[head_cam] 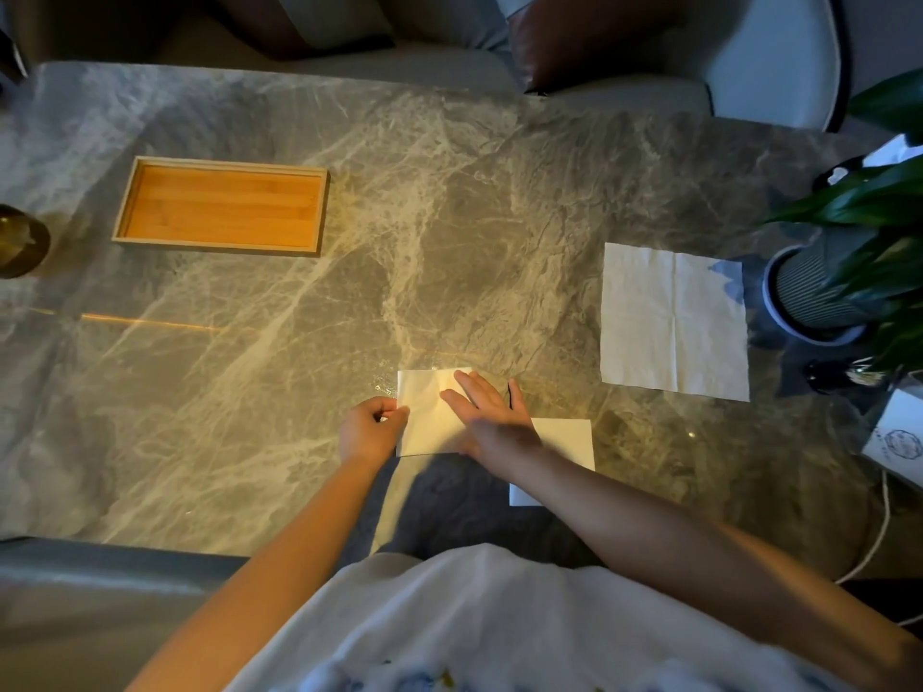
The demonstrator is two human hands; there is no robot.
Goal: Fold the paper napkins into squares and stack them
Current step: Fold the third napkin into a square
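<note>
The left hand (372, 432) pinches the folded napkin's (424, 417) edge; the flat, blurred right hand (492, 417) presses it, hiding its right side and part of another napkin (567, 439).

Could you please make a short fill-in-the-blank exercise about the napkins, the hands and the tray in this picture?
1. The right hand lies ____ on the folded napkin.
2. The left hand pinches that napkin's ____ edge.
3. The unfolded napkin lies beside a potted ____.
4. The wooden tray holds ____ napkins.

Missing words: flat; left; plant; no
</note>
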